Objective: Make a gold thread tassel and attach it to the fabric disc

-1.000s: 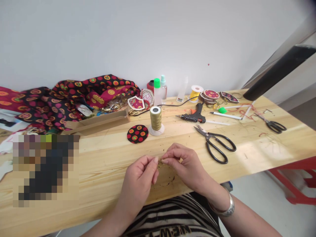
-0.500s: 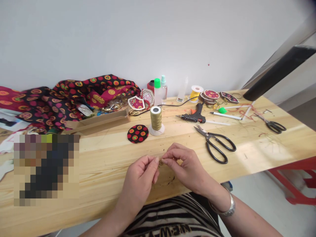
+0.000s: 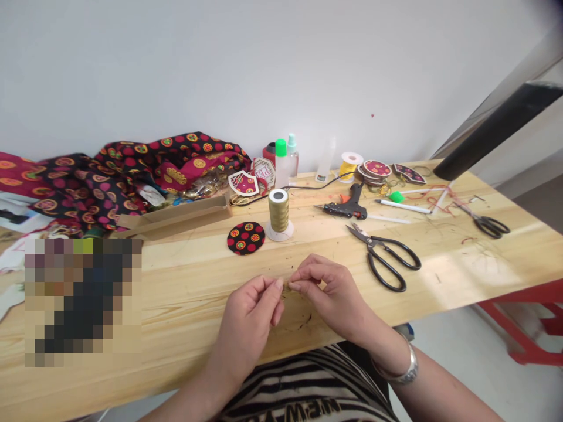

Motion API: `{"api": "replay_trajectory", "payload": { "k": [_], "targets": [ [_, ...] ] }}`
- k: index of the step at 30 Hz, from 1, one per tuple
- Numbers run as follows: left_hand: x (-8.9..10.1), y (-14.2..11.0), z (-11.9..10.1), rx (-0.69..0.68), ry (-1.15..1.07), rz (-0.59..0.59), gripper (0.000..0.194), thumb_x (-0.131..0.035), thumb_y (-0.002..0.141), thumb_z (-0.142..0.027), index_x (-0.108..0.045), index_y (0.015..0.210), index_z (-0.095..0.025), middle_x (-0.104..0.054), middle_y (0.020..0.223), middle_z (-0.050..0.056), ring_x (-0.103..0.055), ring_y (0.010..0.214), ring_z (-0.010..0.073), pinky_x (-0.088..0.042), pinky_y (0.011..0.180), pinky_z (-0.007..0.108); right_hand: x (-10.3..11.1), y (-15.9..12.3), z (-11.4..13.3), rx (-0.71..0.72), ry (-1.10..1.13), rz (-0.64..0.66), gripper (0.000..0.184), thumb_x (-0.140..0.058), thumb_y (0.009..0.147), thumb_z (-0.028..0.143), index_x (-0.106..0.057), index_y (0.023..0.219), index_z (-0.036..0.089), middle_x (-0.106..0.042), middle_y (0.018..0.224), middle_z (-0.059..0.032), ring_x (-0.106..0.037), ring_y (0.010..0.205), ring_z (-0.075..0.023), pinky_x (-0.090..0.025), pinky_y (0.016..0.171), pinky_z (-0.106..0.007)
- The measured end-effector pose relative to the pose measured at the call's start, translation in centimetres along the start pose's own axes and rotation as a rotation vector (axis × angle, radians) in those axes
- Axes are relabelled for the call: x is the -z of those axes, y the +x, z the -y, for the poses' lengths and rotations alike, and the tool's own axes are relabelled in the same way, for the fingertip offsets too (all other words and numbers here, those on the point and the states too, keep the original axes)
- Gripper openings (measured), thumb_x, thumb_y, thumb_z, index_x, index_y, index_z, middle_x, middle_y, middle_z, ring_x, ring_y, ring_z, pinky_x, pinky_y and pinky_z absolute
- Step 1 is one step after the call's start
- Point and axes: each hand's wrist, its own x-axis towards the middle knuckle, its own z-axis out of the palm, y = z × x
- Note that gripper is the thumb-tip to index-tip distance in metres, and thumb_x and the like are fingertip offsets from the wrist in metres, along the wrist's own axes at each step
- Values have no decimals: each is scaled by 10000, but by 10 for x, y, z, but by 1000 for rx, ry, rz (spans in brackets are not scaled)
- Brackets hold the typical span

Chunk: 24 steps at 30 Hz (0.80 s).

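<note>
Both hands meet over the near edge of the wooden table [image 3: 185, 334], fingertips almost touching, with a tiny brownish-gold strand [image 3: 286, 288] between them. The left hand [image 3: 251, 313] pinches its side of the strand, the thumb laid along the bent index finger with next to no gap at the tips, and the remaining fingers curled beneath. The right hand [image 3: 331, 293] closes on the other side in a similar pinch, thumb tip against index fingertip, while a small hollow shows farther back between thumb and fingers. The strand is mostly covered by the fingertips, so its full shape cannot be made out. Dark thread scraps [image 3: 305, 320] lie on the wood just below the right hand. Beyond the hands, the cone of gold thread [image 3: 278, 215] stands upright on its white base, just beside a round piece of black fabric [image 3: 246, 238] printed with red and orange motifs. Black-handled scissors [image 3: 370, 241] lie with blades parted near the right hand, apart from it, and a black glue gun [image 3: 354, 205] rests behind them. A silver bracelet [image 3: 411, 366] circles the right wrist, above the striped shirt [image 3: 303, 384].
</note>
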Motion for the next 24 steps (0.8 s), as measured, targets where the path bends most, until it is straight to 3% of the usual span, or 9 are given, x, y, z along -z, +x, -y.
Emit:
{"api": "replay_trajectory", "payload": {
  "k": [17, 24],
  "targets": [
    [0, 0, 1, 2, -9, 8, 303, -534, 846, -399, -539, 632, -184, -436, 456, -66, -339, 448, 89, -268, 443, 204, 1, -2, 1, 53, -70, 33, 129, -574, 812, 111, -659, 732, 166, -567, 704, -6, -549, 675, -115, -438, 625, -236],
    [-1, -2, -1, -7, -38, 18, 291, -547, 839, -403, -591, 664, -175, -432, 459, -61, -336, 445, 89, -259, 436, 209, 1, -2, -1, 5, -8, 7, 124, -563, 787, 108, -606, 688, 169, -552, 691, 2, -522, 658, -116, -419, 594, -232]
  ]
}}
